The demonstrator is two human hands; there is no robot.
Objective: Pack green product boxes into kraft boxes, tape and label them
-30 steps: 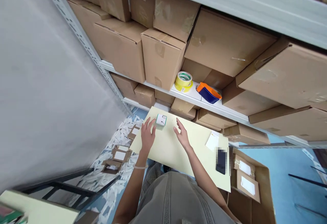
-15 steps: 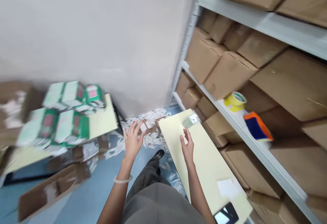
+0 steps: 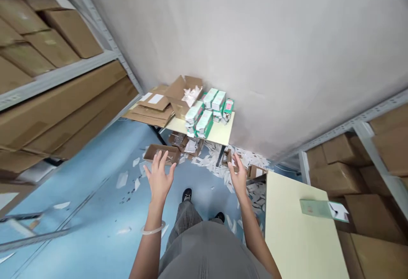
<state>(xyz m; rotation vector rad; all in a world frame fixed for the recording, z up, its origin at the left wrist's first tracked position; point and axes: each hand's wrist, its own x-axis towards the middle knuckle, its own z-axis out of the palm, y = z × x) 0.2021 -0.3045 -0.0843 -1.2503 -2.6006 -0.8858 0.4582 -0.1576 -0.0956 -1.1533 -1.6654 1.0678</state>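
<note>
My left hand is raised in front of my body, fingers spread, holding nothing; a pale bangle circles that wrist. Across from it, my right hand is also held up with its fingers apart and nothing in it. Both hands hang over the floor, apart from any object. Beyond them, several green-and-white boxes stand stacked on a cream table by the wall. To the right of my right hand, a green-and-white carton lies on a nearer cream table.
An open cardboard box with white contents and flattened cardboard share the far table. Paper scraps and an open carton lie on the blue floor. Shelves of brown boxes flank both sides, left and right.
My view has swung left, so the far table now sits ahead and the left shelves appear. Both hands stay raised, fingers apart. The phone and tape have left view.
</note>
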